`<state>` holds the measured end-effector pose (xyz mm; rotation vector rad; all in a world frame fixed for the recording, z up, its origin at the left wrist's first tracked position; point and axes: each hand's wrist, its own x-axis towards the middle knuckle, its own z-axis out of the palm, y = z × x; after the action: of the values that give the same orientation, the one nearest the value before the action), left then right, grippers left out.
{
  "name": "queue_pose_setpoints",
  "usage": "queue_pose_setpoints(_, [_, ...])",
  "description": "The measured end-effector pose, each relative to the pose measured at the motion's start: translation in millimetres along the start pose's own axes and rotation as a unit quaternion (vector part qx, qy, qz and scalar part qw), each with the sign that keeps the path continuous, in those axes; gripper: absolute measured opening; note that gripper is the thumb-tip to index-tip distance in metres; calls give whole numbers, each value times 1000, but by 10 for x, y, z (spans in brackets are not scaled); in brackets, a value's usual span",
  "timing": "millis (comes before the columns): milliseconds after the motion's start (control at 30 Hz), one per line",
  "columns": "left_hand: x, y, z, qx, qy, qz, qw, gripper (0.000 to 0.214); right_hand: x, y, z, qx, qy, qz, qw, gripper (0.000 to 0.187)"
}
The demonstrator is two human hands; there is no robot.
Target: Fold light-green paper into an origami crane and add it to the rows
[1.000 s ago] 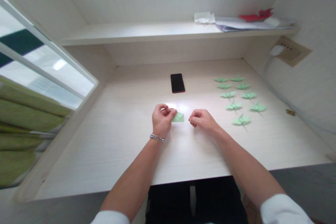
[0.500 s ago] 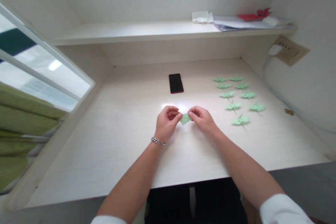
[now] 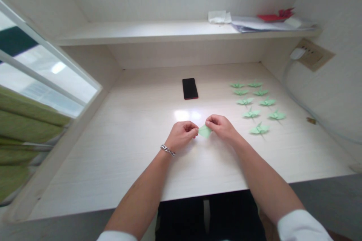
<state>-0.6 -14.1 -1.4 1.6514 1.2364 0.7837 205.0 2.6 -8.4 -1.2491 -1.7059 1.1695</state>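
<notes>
A small piece of folded light green paper (image 3: 204,131) is held just above the white desk, between my two hands. My right hand (image 3: 222,127) pinches its upper right corner between thumb and fingers. At its left corner, the thumb and fingertips of my left hand (image 3: 183,134) are pressed together on the edge. A silver chain bracelet (image 3: 167,150) circles my left wrist. To the right of my right hand, several green paper cranes (image 3: 259,129) stand in two loose columns.
A black phone (image 3: 190,89) lies beyond my hands. Papers (image 3: 254,25) and a red folded paper piece (image 3: 275,16) rest on the shelf (image 3: 135,32) at the back. A white plug and cable (image 3: 297,53) run from the right wall socket. A small brown scrap (image 3: 311,120) lies near the cable.
My left hand has shifted slightly down and left, its fingers more closed. The green paper has moved a little right and down, showing more of its face. The cranes and phone have stayed put.
</notes>
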Motion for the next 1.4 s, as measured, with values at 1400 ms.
queue_pose_setpoints(1400, [87,-64,171,-269,64,-27,961,33,-5,-106,176,173,45,42,983,27])
